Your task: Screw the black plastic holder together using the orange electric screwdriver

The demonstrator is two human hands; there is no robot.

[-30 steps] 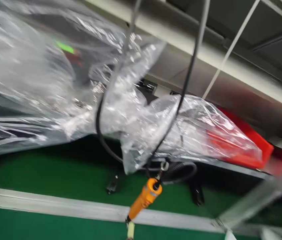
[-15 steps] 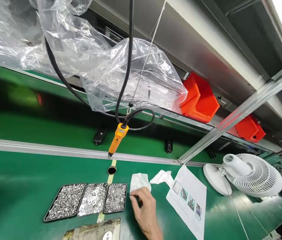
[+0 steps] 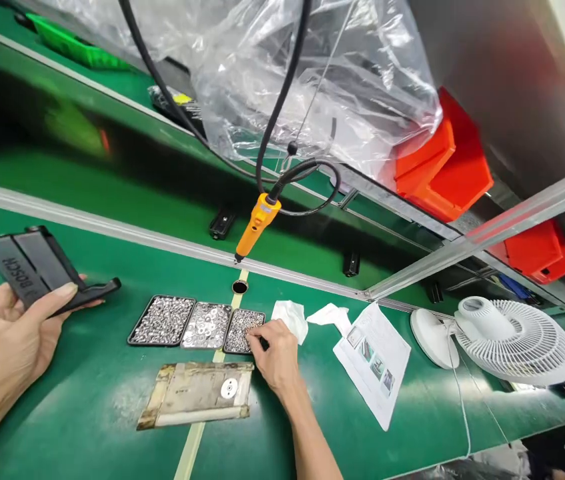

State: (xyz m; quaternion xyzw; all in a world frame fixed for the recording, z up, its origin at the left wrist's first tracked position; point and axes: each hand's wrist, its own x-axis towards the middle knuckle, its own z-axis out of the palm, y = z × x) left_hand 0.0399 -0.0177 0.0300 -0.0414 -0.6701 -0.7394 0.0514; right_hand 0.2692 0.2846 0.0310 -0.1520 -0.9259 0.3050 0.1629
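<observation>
My left hand (image 3: 17,333) grips a black plastic part (image 3: 37,263) marked BOSCH, thumb across its face, above the left of the bench. A short arm sticks out from the part's right end. Over the right small tray (image 3: 243,348), my right hand (image 3: 277,357) has thumb and fingertips pinched together among small metal pieces. Whatever lies between those fingertips is too small to make out. Beside it are a middle tray (image 3: 202,346) of washers and a left tray (image 3: 149,343) of shiny metal hardware. A worn plate (image 3: 192,393) with a white disc lies nearer me.
An orange electric screwdriver (image 3: 258,227) hangs from a cable above a dark round hole (image 3: 239,287). White cloths (image 3: 289,319), a printed sheet (image 3: 375,367) and a white fan (image 3: 512,340) lie to the right. Red bins (image 3: 442,160) and plastic sheeting (image 3: 312,80) are overhead.
My left hand has come into view from the left with the black part. My right hand has moved from beside the cloth to the right tray. The view has tilted down.
</observation>
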